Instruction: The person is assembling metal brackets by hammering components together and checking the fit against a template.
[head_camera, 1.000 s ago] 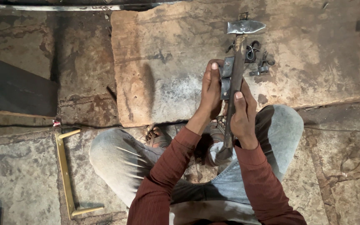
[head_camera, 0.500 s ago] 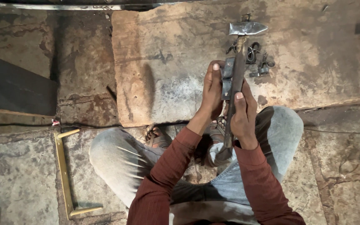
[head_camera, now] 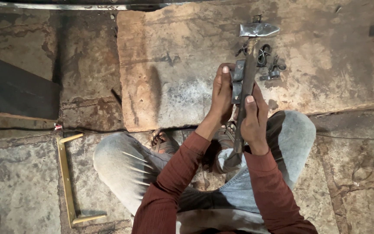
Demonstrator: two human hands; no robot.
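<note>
Rough stone slab [head_camera: 187,65] on cracked floor, both hands gripping metal latch [head_camera: 242,82]

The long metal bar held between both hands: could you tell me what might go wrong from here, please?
The left hand and right hand pinch the metal bar and the flat piece with bare fingers, so an edge could cut or nip them. If the bar slipped, it might drop onto the sandalled feet or scatter the small clamps.

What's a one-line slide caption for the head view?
Seated person's left hand and right hand grip a long metal bar above a stone slab, hammer and small metal clamps nearby.
</note>
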